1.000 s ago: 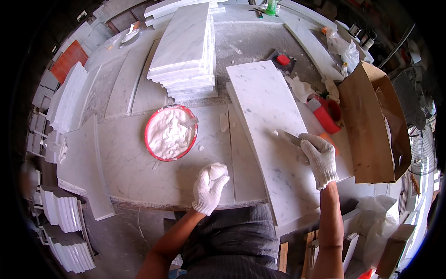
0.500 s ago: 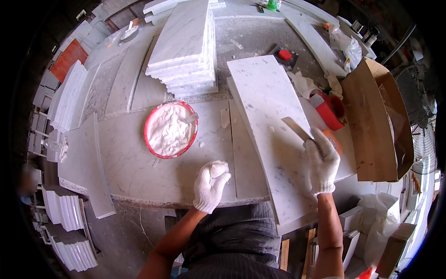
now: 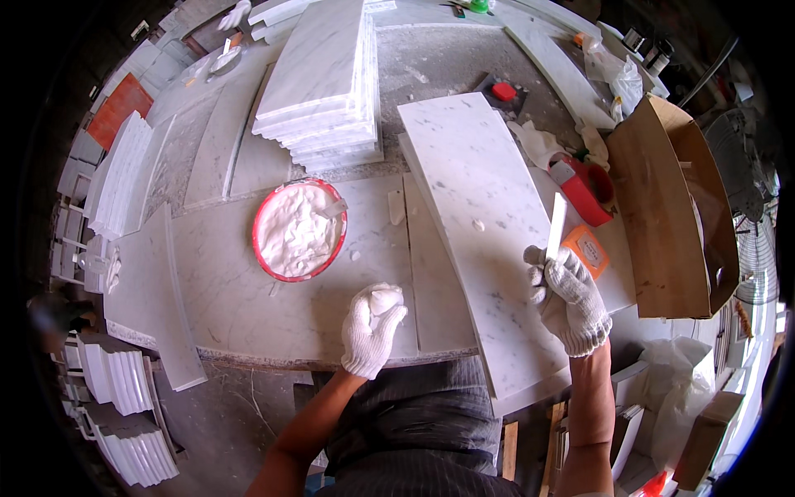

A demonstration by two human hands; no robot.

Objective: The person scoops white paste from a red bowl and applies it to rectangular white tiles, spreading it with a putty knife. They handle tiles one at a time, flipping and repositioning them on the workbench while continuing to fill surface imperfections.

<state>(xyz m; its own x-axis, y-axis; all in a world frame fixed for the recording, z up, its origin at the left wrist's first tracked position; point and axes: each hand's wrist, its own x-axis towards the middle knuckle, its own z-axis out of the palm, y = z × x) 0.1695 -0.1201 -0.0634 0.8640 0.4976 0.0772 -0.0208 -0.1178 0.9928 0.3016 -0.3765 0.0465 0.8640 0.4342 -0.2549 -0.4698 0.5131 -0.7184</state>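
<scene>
The gloved fingers of the right hand (image 3: 570, 300) are wrapped around the lower end of a flat putty knife (image 3: 555, 227), whose pale blade is held upright above the right edge of a long white marble slab (image 3: 480, 215). The left hand (image 3: 373, 329), also gloved, is curled into a loose fist with a lump of white paste on it and is rested on the marble worktop (image 3: 224, 290). A red bowl of white paste (image 3: 298, 229) is set just beyond it. A stack of marble tiles (image 3: 323, 83) is seen farther back, and a cardboard box (image 3: 671, 207) to the right.
</scene>
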